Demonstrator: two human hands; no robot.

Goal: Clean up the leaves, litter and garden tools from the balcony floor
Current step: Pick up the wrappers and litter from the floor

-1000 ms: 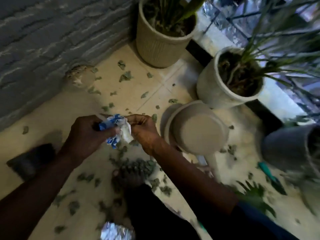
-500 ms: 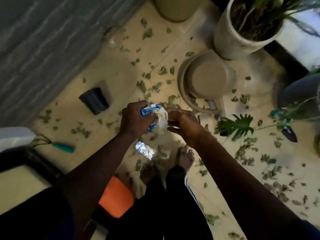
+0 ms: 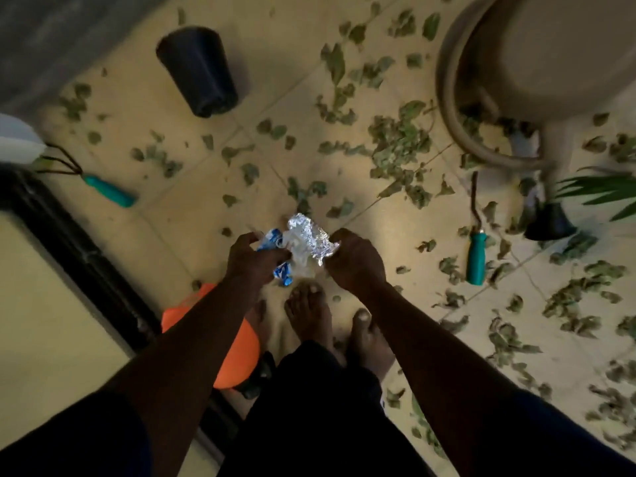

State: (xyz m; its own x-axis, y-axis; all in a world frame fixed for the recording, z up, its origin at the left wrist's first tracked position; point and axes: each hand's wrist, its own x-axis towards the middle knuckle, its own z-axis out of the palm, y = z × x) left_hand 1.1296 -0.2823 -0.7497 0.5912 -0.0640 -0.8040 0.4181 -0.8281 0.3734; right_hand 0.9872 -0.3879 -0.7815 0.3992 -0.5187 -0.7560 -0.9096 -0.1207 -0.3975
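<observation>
Leaf-strewn balcony tiles [image 3: 192, 215] lie under the left hand [image 3: 253, 259], closed on a blue-and-white wrapper [image 3: 275, 242], and the right hand [image 3: 354, 259], pinching crumpled foil [image 3: 309, 237]; loosely bunched, either scrap could slip free and drop.

Both hands are gripping litter above the bare feet [image 3: 309, 315]: the left hand [image 3: 253, 258] is clutching a blue-and-white wrapper [image 3: 275, 249], the right hand [image 3: 356, 261] is pinching crumpled foil [image 3: 309, 239]; leaves [image 3: 395, 142] and two teal-handled tools [image 3: 110, 192] are lying on the tiles
</observation>
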